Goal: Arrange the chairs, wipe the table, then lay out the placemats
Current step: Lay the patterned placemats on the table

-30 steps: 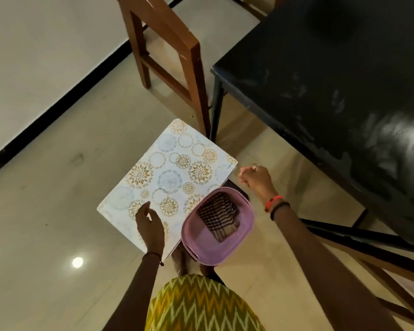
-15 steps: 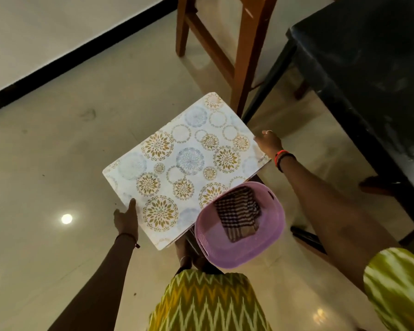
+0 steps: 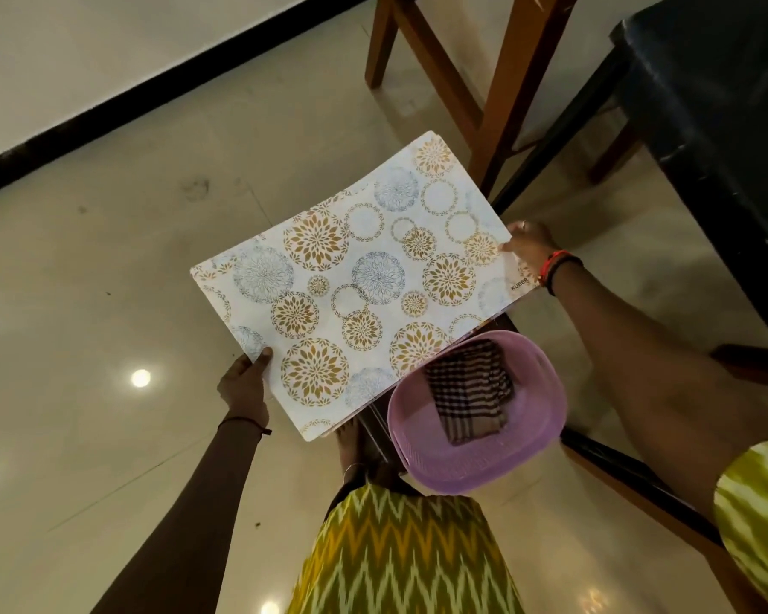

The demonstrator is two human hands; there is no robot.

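Observation:
A stack of white placemats (image 3: 355,281) printed with gold and blue round flowers is held level above the floor. My left hand (image 3: 245,383) grips its near left corner, thumb on top. My right hand (image 3: 528,243) pinches its right edge. Just below the stack's near edge sits a pink plastic basket (image 3: 533,454) holding a folded checked cloth (image 3: 471,392). The black table (image 3: 719,126) stands at the upper right. A wooden chair (image 3: 497,95) stands beside the table, its legs just beyond the placemats.
Glossy beige floor (image 3: 107,303) spreads to the left, bounded by a black skirting strip (image 3: 151,90) at the wall. Dark and wooden rails of another piece of furniture (image 3: 639,489) run at the lower right under my right arm. My feet show under the basket.
The placemats have risen and turned flatter toward me. My left hand slid from the top surface to the near left corner; my right hand moved onto the right edge. The view swung left.

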